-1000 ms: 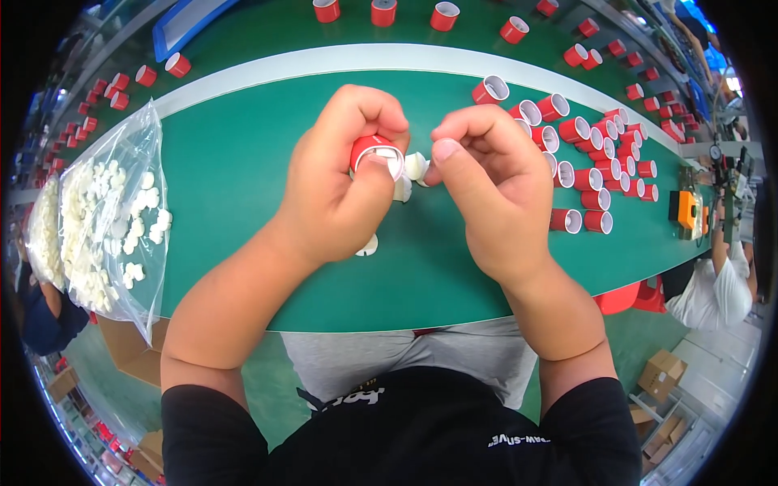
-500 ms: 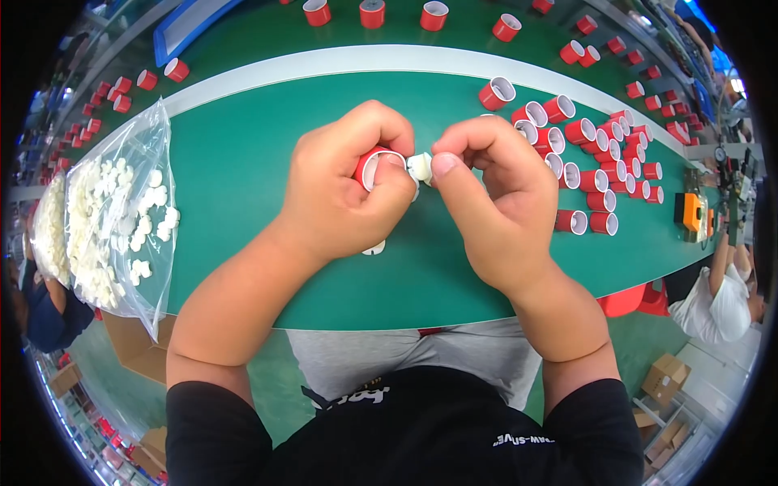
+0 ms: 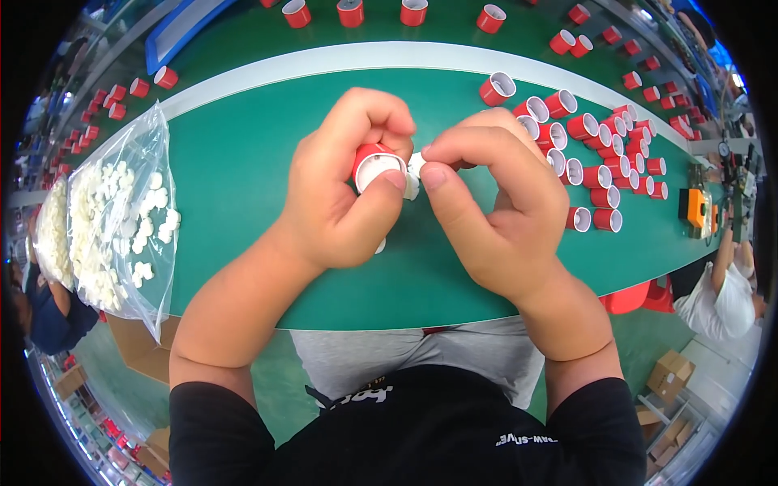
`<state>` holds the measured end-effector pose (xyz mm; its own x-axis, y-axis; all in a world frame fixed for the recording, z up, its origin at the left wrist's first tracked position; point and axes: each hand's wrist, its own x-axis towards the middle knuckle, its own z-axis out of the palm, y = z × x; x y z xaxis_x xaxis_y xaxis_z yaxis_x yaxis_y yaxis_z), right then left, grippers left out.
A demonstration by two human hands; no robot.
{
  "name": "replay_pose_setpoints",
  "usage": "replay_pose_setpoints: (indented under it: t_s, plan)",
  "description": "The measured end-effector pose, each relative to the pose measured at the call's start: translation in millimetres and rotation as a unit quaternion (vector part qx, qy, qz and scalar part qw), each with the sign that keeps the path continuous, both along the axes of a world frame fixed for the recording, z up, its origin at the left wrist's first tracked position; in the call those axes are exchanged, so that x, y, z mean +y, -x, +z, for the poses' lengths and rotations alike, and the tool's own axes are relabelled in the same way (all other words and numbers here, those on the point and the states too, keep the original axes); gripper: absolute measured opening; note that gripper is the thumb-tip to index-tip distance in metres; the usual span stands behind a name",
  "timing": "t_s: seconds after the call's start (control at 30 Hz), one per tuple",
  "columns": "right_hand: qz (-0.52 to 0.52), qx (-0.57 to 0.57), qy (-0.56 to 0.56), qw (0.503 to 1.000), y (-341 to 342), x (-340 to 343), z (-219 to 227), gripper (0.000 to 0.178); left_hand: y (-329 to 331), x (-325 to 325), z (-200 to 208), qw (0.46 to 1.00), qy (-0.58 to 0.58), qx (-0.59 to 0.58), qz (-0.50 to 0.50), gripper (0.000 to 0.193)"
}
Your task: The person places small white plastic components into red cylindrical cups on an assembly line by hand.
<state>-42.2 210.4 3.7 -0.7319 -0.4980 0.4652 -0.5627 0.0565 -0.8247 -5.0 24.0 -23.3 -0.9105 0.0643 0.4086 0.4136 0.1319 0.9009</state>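
Observation:
My left hand grips a small red cap with a white inside, its open side facing me, above the green table. My right hand pinches a small white insert right at the cap's right edge, touching it. Another white piece peeks out on the table under my left palm. Both hands meet at the middle of the view.
A clear plastic bag of white inserts lies at the left. Several red caps are clustered at the right of the table, and more red caps stand along the far green strip. Another person sits at lower right.
Both hands have stayed together at the centre while the view shifted slightly. The white insert has been brought from beside the cap to its right edge.

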Motion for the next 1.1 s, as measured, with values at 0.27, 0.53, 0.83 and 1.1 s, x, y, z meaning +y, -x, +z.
replay_pose_setpoints:
  t_s: [0.27, 0.53, 0.83, 1.1]
  plan:
    - [-0.027, 0.19, 0.006, 0.981, 7.7, -3.1, 0.1, 0.041, 0.0, 12.9, 2.1, 0.993, 0.109, -0.033, 0.03, 0.063]
    - [-0.066, 0.174, -0.024, 0.982, 3.7, -5.0, -6.8, 0.038, -4.5, 22.0, 6.7, 0.974, 0.214, 0.002, 0.076, 0.065]
    - [-0.096, 0.18, -0.039, 0.978, 0.0, -3.5, -6.5, 0.034, -5.6, 30.9, 1.5, 0.966, 0.246, 0.027, 0.079, 0.064]
    - [-0.053, 0.112, -0.1, 0.987, 1.2, 4.8, -0.5, 0.027, -6.1, 23.1, 0.6, 0.944, 0.316, 0.073, 0.067, 0.069]
